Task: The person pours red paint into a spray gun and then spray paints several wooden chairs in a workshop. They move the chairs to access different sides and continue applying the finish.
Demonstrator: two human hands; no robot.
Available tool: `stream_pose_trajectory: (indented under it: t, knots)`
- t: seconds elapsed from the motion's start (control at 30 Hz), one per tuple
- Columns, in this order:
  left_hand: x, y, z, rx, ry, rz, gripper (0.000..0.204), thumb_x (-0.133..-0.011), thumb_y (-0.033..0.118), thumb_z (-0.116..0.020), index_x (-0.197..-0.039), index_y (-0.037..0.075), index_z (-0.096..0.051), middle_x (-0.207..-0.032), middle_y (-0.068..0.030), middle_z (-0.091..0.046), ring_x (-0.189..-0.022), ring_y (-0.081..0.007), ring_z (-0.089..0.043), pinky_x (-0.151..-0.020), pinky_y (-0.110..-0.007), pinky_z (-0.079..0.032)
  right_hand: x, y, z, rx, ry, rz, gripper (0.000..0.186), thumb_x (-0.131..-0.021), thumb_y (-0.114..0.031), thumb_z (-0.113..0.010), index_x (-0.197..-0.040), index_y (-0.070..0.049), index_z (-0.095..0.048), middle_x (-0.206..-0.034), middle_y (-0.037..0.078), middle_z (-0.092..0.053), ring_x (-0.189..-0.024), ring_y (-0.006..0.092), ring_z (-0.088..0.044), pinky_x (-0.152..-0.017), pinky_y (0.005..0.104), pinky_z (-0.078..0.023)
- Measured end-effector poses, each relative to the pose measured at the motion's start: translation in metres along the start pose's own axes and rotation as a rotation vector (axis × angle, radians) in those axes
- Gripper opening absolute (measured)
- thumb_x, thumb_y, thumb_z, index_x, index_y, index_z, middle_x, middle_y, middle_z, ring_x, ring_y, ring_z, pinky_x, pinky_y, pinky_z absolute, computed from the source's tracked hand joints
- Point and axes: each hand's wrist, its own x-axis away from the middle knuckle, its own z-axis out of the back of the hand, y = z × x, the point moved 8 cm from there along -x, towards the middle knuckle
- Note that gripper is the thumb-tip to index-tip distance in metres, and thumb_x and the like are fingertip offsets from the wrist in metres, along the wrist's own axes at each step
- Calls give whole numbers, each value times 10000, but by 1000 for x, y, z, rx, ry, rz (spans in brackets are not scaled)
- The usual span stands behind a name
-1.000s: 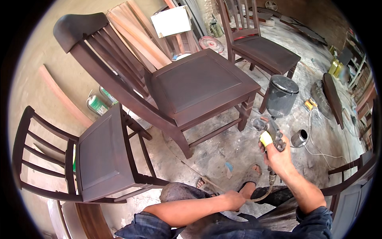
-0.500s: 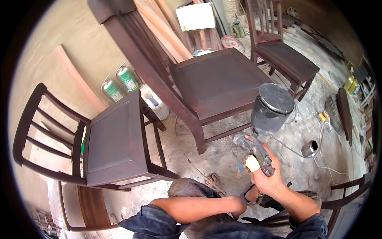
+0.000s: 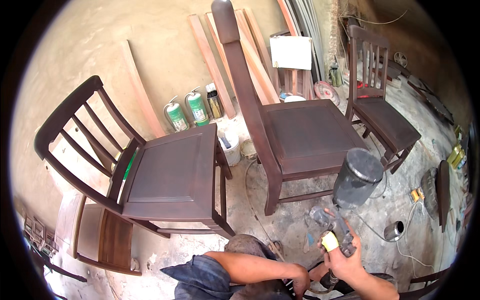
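Note:
My right hand point(image 3: 346, 257) is wrapped round the handle of a grey spray gun point(image 3: 341, 227), which has yellow tape near its grip. A dark cup point(image 3: 357, 177) is joined to the gun, tilted, in front of the middle chair. My left hand point(image 3: 300, 281) hangs low by my leg, bent downward at the wrist, its fingers mostly hidden. To the left stands a dark brown chair point(image 3: 167, 172) with a slatted back. A second dark chair point(image 3: 315, 131) is ahead of me, its tall back seen edge-on. Both seats have a matt brown finish.
Another dark chair point(image 3: 387, 120) stands far right. Green spray bottles point(image 3: 197, 109) and a white bucket point(image 3: 230, 150) are by the wall, near leaning planks point(image 3: 255, 70). A metal can point(image 3: 394, 230) and a cable point(image 3: 412, 257) lie on the right floor. A brown cabinet point(image 3: 112, 240) is lower left.
My view has turned, so the chairs now appear lower and further right, and more wall shows. The spray gun is still in my right hand; my left hand stays low.

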Motion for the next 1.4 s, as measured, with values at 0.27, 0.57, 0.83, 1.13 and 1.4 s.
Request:
stream_pose_trajectory:
  t: [0.27, 0.57, 0.83, 1.13, 1.4]
  knots:
    - [-9, 2, -20, 61, -60, -62, 738, -839, 513, -724, -1386, 50, -548, -1230, -170, -650, -1035, -307, -662, -772, -402, -578, 1, -108, -21, -38, -32, 23, 501, -973, -123, -601, -1449, -101, -446, -818, -10, -626, -639, 19, -535, -480, 170, -394]
    - [-16, -4, -26, 100, -40, 19, 795, -817, 473, -771, -1446, 83, -480, -1335, -163, -587, -1103, -320, -634, -803, -416, -570, 4, -227, -44, 37, -27, 340, 362, -1012, -204, -529, -1336, -41, -523, -879, 48, -578, -714, 58, -517, -402, 151, -347]
    - [-9, 0, -26, 79, -50, 48, 837, -800, 459, -801, -1476, 112, -447, -1363, -148, -570, -1127, -324, -624, -797, -429, -572, -1, -245, -49, 32, 17, 404, 342, -1020, -236, -530, -1311, -58, -548, -871, 33, -588, -715, 53, -519, -393, 168, -315]
    - [-33, -9, -25, 26, -72, 6, 856, -790, 476, -806, -1461, 70, -461, -1357, -139, -579, -1124, -309, -624, -799, -415, -571, 11, -198, -43, -14, -12, 253, 431, -981, -106, -579, -1405, -117, -506, -827, -6, -625, -656, 31, -550, -479, 171, -393]
    - [-32, -8, -15, -7, -62, -83, 791, -795, 505, -793, -1396, 59, -539, -1318, -147, -605, -1109, -295, -627, -833, -413, -572, 23, -286, -47, 383, 85, 630, 340, -1019, -228, -501, -1267, -4, -563, -875, 63, -603, -639, 57, -506, -353, 174, -296]
